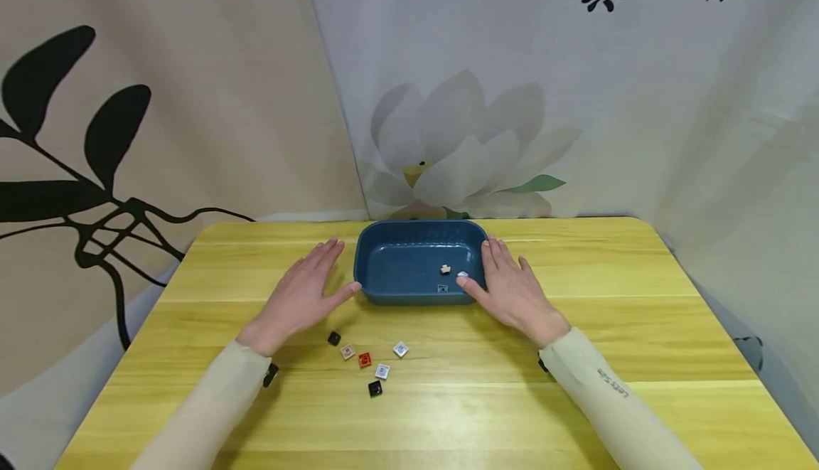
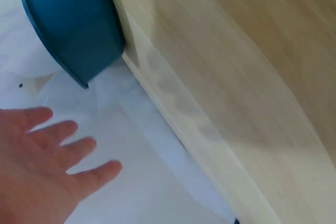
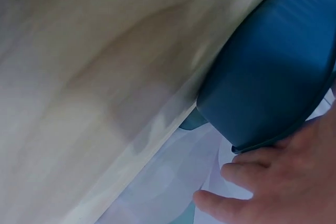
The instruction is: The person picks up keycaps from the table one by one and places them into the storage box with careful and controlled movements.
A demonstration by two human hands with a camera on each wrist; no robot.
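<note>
A dark blue rectangular basin (image 1: pixel 419 298) stands near the table's far edge, with several small pieces inside, one of them a pale piece (image 1: pixel 445 269). My left hand (image 1: pixel 299 299) is beside its left end, fingers straight, thumb tip close to the front left corner. In the left wrist view, a gap shows between those spread fingers and the basin (image 2: pixel 79 24). My right hand (image 1: pixel 515 289) lies along the right end with straight fingers at the rim, its thumb overlapping the front right corner. The right wrist view shows these fingers (image 3: pixel 247 174) by the basin's outer wall (image 3: pixel 262 72).
In front of the basin, small square pieces lie scattered on the wooden table (image 1: pixel 576 413): a red one (image 1: pixel 365 360), a beige one (image 1: pixel 348 352), black ones (image 1: pixel 375 388) and white ones (image 1: pixel 400 349). Behind the table hangs a printed curtain (image 1: pixel 256 100).
</note>
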